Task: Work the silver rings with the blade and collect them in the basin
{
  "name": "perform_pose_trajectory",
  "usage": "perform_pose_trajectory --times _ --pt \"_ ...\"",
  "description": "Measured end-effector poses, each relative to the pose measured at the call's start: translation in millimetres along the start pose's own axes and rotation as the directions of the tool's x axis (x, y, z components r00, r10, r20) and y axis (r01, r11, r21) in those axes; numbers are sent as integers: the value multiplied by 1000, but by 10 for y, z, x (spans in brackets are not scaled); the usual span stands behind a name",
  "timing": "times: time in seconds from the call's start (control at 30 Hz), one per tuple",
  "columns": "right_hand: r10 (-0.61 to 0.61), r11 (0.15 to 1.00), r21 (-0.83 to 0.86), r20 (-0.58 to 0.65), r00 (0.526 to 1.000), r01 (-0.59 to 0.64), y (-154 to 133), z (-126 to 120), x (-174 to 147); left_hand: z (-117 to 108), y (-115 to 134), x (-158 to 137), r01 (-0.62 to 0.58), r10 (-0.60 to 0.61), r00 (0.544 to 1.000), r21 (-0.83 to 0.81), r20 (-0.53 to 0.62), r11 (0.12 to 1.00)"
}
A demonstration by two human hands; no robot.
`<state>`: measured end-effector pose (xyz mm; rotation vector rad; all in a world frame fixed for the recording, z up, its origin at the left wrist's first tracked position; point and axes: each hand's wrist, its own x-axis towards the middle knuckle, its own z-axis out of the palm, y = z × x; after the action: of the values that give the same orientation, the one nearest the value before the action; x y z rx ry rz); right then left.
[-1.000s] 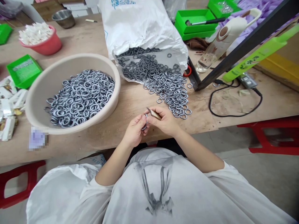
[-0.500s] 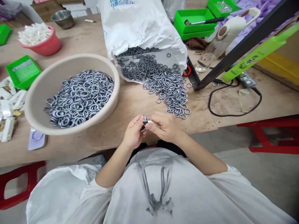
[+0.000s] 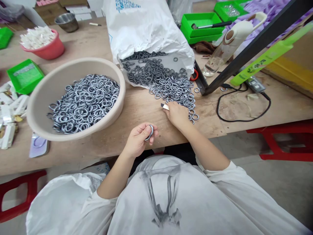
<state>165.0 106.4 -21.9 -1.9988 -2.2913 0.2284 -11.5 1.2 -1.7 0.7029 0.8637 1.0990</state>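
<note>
A grey ring (image 3: 151, 133) is pinched between the thumb and fingers of my left hand (image 3: 138, 139), above the table's near edge. My right hand (image 3: 179, 115) grips a small knife (image 3: 166, 106) with a dark blade and a pale handle, the blade pointing left. That hand rests at the near end of a heap of grey rings (image 3: 171, 83) spilling from a white sack (image 3: 149, 29); its fingertips are partly hidden. To the left, a beige basin (image 3: 36, 107) holds a large pile of similar rings (image 3: 84, 102).
A black metal bar (image 3: 244, 55) slants up at the right, near a clear bottle (image 3: 217, 62) and a looped black cable (image 3: 217, 111). Green trays (image 3: 193, 39), a red bowl of white pieces (image 3: 52, 49) and a steel bowl (image 3: 67, 24) stand farther back.
My right hand has moved away from the left, forward and right to the ring heap, carrying the knife. My left hand still holds the ring, slightly left of before.
</note>
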Motion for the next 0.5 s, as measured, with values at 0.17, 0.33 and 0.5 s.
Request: perform_pose_trajectory --times 0.17,0.33,0.5 --pt "-45 956 289 -12 999 47 -15 -38 -51 -92 11 118 55 -68 986 -89 -150 994" --pt "-361 267 964 115 925 -16 -121 -168 -301 -57 -14 164 122 -140 980 -131 -140 984" --pt "-458 -13 980 172 872 -200 -302 -253 -427 61 -82 132 78 -80 991 -19 -107 997"
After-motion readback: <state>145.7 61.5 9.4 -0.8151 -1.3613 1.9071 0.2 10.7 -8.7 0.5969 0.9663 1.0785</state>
